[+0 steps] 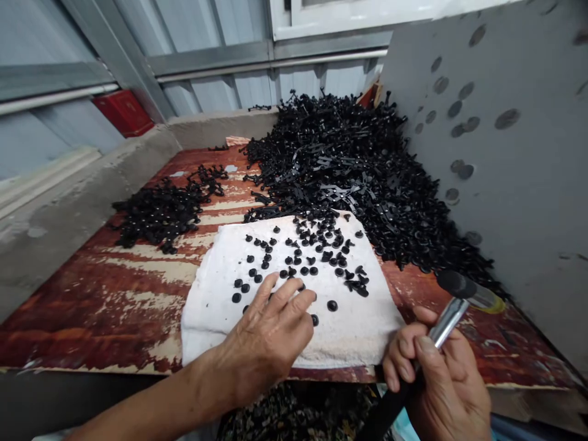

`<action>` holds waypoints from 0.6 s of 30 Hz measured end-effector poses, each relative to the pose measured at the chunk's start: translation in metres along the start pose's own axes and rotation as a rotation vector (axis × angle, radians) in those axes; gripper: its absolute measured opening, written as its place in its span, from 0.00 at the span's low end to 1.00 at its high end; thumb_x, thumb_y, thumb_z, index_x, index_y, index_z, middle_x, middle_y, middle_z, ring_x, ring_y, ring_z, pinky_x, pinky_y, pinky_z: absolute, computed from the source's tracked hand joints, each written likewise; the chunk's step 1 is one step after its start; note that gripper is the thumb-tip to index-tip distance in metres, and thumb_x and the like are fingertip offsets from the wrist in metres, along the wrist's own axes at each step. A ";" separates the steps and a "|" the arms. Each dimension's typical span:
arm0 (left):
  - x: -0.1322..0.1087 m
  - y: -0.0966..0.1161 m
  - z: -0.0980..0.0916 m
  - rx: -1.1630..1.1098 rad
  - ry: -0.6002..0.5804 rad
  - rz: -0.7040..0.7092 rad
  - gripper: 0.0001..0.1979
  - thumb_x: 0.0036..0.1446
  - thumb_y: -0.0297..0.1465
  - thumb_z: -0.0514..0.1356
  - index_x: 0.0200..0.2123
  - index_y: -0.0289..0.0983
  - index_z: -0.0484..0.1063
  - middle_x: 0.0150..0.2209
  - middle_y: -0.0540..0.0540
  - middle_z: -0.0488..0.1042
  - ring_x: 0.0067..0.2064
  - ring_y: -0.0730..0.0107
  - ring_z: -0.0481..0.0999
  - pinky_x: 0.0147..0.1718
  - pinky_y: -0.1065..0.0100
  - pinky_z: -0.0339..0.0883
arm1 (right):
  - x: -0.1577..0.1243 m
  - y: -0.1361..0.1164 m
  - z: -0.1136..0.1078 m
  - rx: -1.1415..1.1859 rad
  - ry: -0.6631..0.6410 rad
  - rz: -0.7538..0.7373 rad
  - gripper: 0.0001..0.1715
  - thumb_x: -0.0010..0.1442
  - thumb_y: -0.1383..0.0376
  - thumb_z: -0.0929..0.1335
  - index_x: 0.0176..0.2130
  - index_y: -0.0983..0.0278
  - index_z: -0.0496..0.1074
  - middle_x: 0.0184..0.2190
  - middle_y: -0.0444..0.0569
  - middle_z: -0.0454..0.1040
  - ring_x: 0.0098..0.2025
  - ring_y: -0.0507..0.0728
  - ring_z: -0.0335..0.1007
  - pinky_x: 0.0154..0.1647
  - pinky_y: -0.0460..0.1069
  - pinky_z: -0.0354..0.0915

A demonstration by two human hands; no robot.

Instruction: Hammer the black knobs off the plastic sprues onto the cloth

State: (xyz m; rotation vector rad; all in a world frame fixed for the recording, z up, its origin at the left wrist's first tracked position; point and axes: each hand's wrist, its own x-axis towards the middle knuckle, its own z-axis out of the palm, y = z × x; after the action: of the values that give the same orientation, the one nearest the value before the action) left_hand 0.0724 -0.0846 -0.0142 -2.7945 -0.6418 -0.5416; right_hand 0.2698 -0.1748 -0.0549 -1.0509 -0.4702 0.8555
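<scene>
My left hand [271, 327] is over a white cloth [211, 331], palm down. Its fingers are bent and apart, with the tips among small black button-like pieces [332, 305] with stems. Some pieces are partly hidden by those fingers, and I see none clearly gripped. At the right, my right hand [441, 380] is closed around a mallet [448, 323] with a metal shaft and a dark grip. The mallet's head is black at one end and clear yellowish at the other, and is held up beside the cloth's right side.
A large heap of black stemmed parts [340, 165] fills the table's back right. A smaller pile [160, 214] lies at the left on the worn red-brown tabletop [105, 306]. A grey spotted panel [496, 153] stands at the right. Behind is a concrete ledge [133, 153].
</scene>
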 end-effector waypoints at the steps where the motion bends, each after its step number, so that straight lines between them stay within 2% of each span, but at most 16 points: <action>1: 0.000 -0.007 -0.001 -0.031 0.027 -0.042 0.09 0.57 0.18 0.55 0.37 0.35 0.72 0.50 0.40 0.73 0.58 0.55 0.65 0.60 0.47 0.58 | 0.000 0.000 0.000 0.001 0.004 0.002 0.10 0.62 0.62 0.69 0.45 0.57 0.68 0.23 0.38 0.64 0.19 0.48 0.58 0.14 0.42 0.62; 4: 0.010 -0.041 -0.003 -0.115 0.081 -0.172 0.09 0.59 0.18 0.53 0.36 0.35 0.71 0.47 0.39 0.73 0.54 0.57 0.67 0.53 0.52 0.66 | 0.001 0.002 -0.001 0.000 0.013 0.020 0.11 0.62 0.62 0.69 0.45 0.57 0.68 0.22 0.37 0.62 0.18 0.48 0.57 0.13 0.42 0.62; 6: 0.021 -0.067 0.000 -0.171 0.061 -0.231 0.09 0.61 0.21 0.52 0.34 0.35 0.70 0.45 0.40 0.73 0.51 0.59 0.68 0.50 0.55 0.67 | 0.002 0.002 0.000 -0.007 0.017 0.026 0.12 0.61 0.61 0.70 0.45 0.58 0.68 0.22 0.37 0.62 0.18 0.48 0.57 0.13 0.42 0.62; 9: 0.040 -0.095 0.014 -0.206 -0.008 -0.233 0.08 0.61 0.23 0.52 0.36 0.35 0.71 0.46 0.40 0.72 0.49 0.59 0.68 0.50 0.54 0.65 | 0.002 0.002 0.002 -0.013 0.028 0.029 0.13 0.59 0.61 0.71 0.45 0.57 0.68 0.22 0.37 0.63 0.17 0.48 0.58 0.12 0.42 0.62; 11: 0.051 -0.103 0.025 -0.205 -0.090 -0.197 0.09 0.60 0.24 0.53 0.38 0.36 0.72 0.49 0.39 0.70 0.52 0.57 0.66 0.51 0.52 0.64 | 0.002 0.002 0.002 -0.004 0.039 0.029 0.13 0.59 0.61 0.71 0.44 0.57 0.68 0.22 0.37 0.63 0.17 0.48 0.57 0.12 0.41 0.61; 14: 0.062 -0.104 0.037 -0.198 -0.200 -0.148 0.08 0.59 0.24 0.53 0.38 0.36 0.72 0.53 0.38 0.67 0.54 0.54 0.63 0.51 0.51 0.63 | 0.004 0.005 -0.002 -0.003 0.022 0.018 0.12 0.60 0.61 0.70 0.45 0.57 0.68 0.21 0.37 0.62 0.16 0.48 0.58 0.10 0.41 0.61; 18: 0.066 -0.099 0.041 -0.207 -0.196 -0.137 0.10 0.59 0.21 0.51 0.34 0.35 0.71 0.53 0.39 0.68 0.53 0.55 0.63 0.51 0.52 0.63 | 0.008 0.011 -0.010 -0.001 -0.005 0.014 0.12 0.61 0.61 0.69 0.46 0.57 0.68 0.21 0.38 0.63 0.15 0.48 0.59 0.09 0.42 0.61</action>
State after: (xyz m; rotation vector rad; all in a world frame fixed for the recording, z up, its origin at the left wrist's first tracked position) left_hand 0.0947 0.0388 -0.0123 -3.0402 -0.8691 -0.3805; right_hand 0.2775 -0.1715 -0.0695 -1.0543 -0.4681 0.8705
